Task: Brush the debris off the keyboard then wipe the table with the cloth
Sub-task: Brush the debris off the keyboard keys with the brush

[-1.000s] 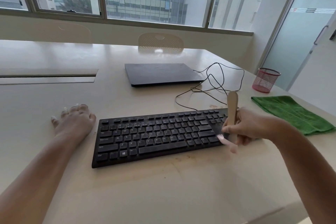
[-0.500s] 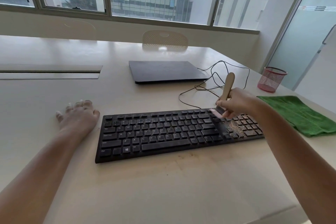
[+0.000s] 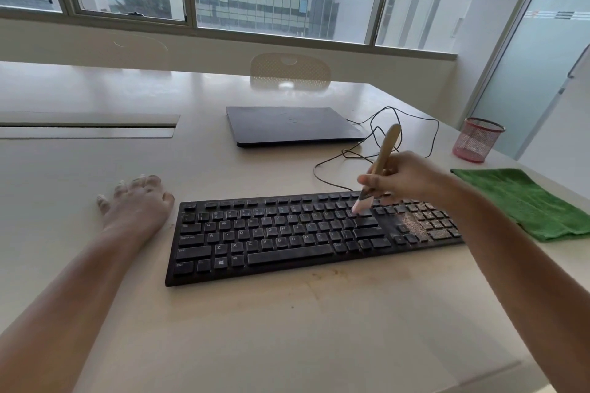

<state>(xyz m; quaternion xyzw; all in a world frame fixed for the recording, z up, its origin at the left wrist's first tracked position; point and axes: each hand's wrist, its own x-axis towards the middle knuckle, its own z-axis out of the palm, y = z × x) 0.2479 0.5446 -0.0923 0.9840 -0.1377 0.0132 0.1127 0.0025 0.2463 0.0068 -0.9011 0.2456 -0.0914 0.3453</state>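
Brown debris (image 3: 415, 222) remains on keyboard (image 3: 287, 233) beneath my right hand (image 3: 405, 177), which grips the brush (image 3: 380, 166); left hand (image 3: 137, 201) flat on worktop (image 3: 287, 329); cloth (image 3: 526, 201) unused.

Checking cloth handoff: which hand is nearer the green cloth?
Right. The right hand holds the brush over the keyboard's right half, just left of the green cloth. The left hand rests flat on the table beyond the keyboard's left end.
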